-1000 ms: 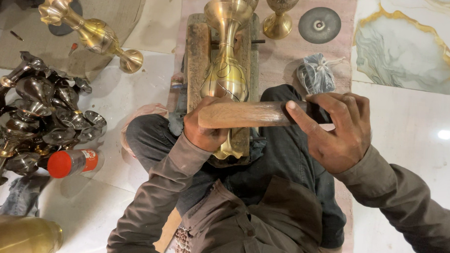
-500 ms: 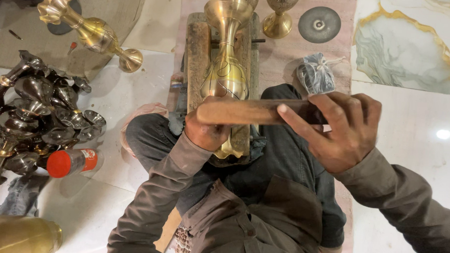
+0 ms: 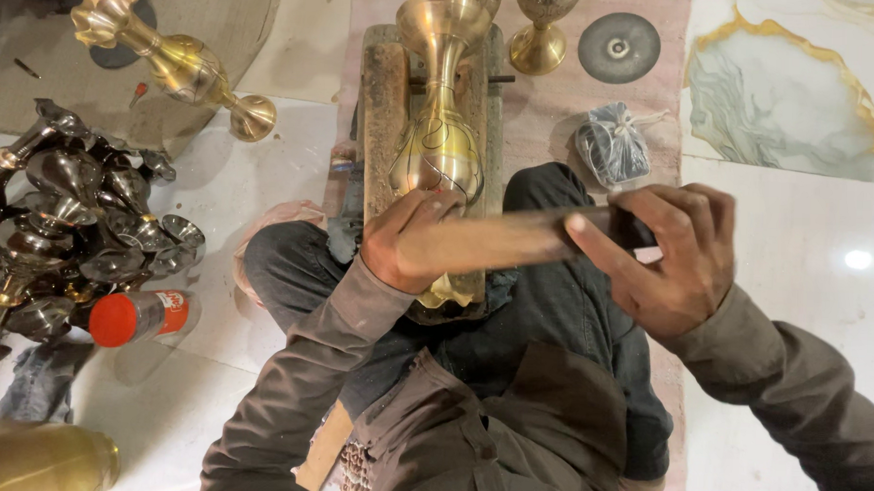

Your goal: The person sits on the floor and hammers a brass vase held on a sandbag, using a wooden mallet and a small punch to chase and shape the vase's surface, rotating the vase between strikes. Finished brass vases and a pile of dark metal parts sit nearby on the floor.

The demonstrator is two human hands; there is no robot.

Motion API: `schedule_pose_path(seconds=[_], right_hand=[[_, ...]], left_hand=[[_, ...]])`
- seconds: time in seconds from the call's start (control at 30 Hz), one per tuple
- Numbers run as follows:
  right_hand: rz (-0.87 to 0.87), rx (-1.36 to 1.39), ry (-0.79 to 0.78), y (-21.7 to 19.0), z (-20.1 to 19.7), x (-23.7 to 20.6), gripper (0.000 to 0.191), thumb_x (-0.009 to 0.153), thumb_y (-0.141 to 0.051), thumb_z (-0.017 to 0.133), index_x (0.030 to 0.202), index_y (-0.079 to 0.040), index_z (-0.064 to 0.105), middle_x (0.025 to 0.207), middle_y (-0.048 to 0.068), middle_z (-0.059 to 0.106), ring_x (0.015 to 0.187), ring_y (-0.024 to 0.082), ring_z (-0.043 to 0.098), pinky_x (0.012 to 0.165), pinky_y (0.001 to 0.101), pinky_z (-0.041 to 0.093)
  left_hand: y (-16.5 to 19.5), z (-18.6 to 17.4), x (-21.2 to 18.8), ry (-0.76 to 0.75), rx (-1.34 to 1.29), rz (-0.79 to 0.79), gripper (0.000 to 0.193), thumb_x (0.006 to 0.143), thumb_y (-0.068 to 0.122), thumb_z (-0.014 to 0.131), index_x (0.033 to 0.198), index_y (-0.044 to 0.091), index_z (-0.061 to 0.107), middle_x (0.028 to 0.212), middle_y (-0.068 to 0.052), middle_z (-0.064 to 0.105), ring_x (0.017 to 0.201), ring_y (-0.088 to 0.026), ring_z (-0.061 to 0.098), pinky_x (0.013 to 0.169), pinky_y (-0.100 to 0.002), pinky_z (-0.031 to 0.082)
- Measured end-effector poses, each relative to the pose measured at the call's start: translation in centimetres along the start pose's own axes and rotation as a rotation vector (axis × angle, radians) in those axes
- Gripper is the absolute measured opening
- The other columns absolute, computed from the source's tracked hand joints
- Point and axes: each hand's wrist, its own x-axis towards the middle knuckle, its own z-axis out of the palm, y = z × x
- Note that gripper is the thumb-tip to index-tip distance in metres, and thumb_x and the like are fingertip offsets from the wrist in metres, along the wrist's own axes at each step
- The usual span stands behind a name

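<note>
Head view shows you seated on the floor, working a long flat bar (image 3: 515,240) across the belly of a brass vase (image 3: 438,149) that lies on a wooden cradle (image 3: 384,98) between your knees. Your left hand (image 3: 398,244) is clenched round the bar's near end, just below the vase's bulge; your right hand (image 3: 674,254) grips the far end, fingers wrapped over the top. This looks like the scraping or burnishing step. The next stroke likely calls for even pressure from both hands, with the vase kept from rolling. Compared with a second ago, the bar sits tilted, its right end higher, and your right hand has slid outward. Dark metal parts (image 3: 79,223) and a red-capped can (image 3: 134,317) lie at your left.
</note>
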Motion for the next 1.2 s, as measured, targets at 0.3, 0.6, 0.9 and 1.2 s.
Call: schedule_pose_path(seconds=[0.3,0.6,0.9,1.2], right_hand=[[0.035,0.071,-0.025,-0.4,-1.0,0.1,0.051,0.096,-0.002,0.07,0.14,-0.028,0.068,0.12,0.01,0.06,0.106,0.03,0.062,0.097,0.0512,0.044],[-0.009,-0.145,-0.067,-0.8,-1.7,-0.1,0.053,0.089,-0.006,0.074,0.137,-0.028,0.07,0.113,0.008,0.06,0.099,0.026,0.061,0.093,0.0474,0.042],[0.08,0.059,0.037,-0.5,-1.1,-1.1,0.05,0.08,0.007,0.072,0.123,-0.019,0.075,0.115,0.01,0.061,0.099,0.03,0.062,0.092,0.0499,0.044],[0.047,0.054,0.033,-0.5,-0.2,-1.2,0.049,0.09,0.002,0.072,0.132,-0.023,0.072,0.119,0.01,0.06,0.105,0.028,0.061,0.09,0.0464,0.043]], left_hand=[[-0.2,0.5,0.2,0.051,0.109,0.058,0.037,0.084,0.001,0.079,0.119,0.007,0.069,0.104,-0.009,0.068,0.091,-0.028,0.074,0.078,-0.038,0.061],[0.5,-0.1,0.8,0.029,0.105,0.095,0.033,0.084,0.004,0.074,0.117,0.004,0.068,0.103,-0.013,0.066,0.089,-0.033,0.071,0.076,-0.04,0.06],[0.6,-0.5,1.0,0.0,0.092,0.113,0.027,0.092,0.008,0.075,0.118,0.004,0.067,0.107,-0.01,0.067,0.093,-0.03,0.073,0.078,-0.038,0.061],[0.5,-0.4,0.9,-0.023,0.11,0.079,0.036,0.085,0.015,0.079,0.118,0.006,0.068,0.101,-0.01,0.066,0.087,-0.028,0.072,0.073,-0.038,0.06]])
